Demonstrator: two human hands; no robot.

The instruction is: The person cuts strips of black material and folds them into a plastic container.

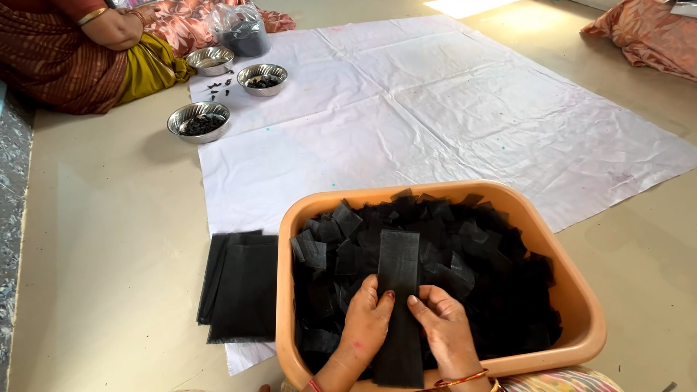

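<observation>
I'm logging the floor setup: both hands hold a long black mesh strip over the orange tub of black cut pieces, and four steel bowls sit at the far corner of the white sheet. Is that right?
Not quite: the head view shows three steel bowls, not four. The rest stands: the left hand and right hand hold the long black strip over the orange tub of black cut pieces, and the bowls sit at the far corner of the white sheet.

orange tub [581, 305] rim hems sides, white sheet [435, 109] open (bowls [200, 120] far left)

I see soft, even daylight; a blown-out sun patch [465, 6] glares at the top centre. Shadows are faint, focus sharp, edges slightly bowed.
</observation>
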